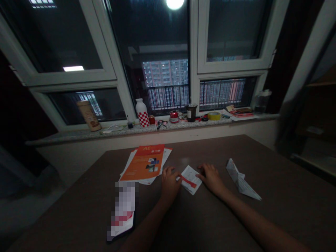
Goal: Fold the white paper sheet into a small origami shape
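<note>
A small folded white paper with a red stripe (190, 179) lies on the dark brown table (199, 224) between my hands. My left hand (169, 181) rests at its left edge, fingers curled and pinching that edge. My right hand (210, 176) presses on the paper's right corner with bent fingers. Both forearms reach in from the bottom of the view.
An orange leaflet on white sheets (145, 163) lies left of my hands. A folded paper shape (242, 180) sits to the right. A blurred-out phone-like item (123, 209) lies near left. The window sill (162, 127) holds a bottle, cans, cups and tape.
</note>
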The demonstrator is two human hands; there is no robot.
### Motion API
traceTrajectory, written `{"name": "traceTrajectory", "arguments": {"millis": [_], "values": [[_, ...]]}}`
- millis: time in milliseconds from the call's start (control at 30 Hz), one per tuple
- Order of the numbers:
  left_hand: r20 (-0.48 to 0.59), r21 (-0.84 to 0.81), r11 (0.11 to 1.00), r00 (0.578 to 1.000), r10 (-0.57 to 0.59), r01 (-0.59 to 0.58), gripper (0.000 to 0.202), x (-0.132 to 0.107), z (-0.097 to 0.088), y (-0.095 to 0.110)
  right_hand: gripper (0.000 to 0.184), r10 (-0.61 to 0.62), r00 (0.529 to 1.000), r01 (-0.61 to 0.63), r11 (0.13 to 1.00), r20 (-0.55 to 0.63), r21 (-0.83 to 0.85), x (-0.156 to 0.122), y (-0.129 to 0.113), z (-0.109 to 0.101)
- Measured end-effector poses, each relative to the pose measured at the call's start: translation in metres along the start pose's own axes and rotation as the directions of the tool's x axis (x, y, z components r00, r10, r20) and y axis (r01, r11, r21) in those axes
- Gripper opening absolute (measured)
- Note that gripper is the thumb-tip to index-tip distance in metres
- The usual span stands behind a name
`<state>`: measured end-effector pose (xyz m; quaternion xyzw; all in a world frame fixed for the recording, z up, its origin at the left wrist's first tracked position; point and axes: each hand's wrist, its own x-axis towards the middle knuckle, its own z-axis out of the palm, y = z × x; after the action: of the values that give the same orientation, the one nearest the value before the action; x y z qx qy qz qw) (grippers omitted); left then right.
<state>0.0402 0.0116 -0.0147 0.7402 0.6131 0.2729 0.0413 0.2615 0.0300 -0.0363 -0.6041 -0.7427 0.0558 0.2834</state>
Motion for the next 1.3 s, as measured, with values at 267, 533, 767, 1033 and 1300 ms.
{"name": "traceTrajectory", "arguments": {"millis": [267, 533, 767, 1033, 1300], "values": [[0.006, 0.138, 0.983, 0.992, 0.123, -0.123, 0.017, -0.003, -0.008, 0.003, 0.017, -0.153, 0.988, 0.157, 0.977, 0.034, -0.142, -0.006, -0.009, -0.014], [0.062, 0.252, 0.96, 0.992, 0.11, -0.122, 0.021, -0.007, -0.011, 0.004, 0.022, -0.202, 0.97, 0.218, 0.969, 0.132, -0.119, -0.009, -0.002, -0.02], [0.045, 0.293, 0.952, 0.996, 0.078, -0.088, 0.024, -0.006, -0.007, 0.001, 0.025, -0.205, 0.975, 0.218, 0.957, 0.082, -0.19, -0.009, -0.001, -0.012], [0.088, 0.276, 0.957, 0.994, 0.062, -0.084, 0.03, -0.004, -0.006, -0.004, 0.018, -0.198, 0.979, 0.202, 0.965, 0.037, -0.168, -0.006, -0.005, -0.01], [0.137, 0.283, 0.952, 0.988, 0.079, -0.115, 0.046, -0.006, -0.006, -0.002, 0.016, -0.138, 0.982, 0.15, 0.984, 0.13, -0.092, -0.004, -0.007, -0.019]]}}
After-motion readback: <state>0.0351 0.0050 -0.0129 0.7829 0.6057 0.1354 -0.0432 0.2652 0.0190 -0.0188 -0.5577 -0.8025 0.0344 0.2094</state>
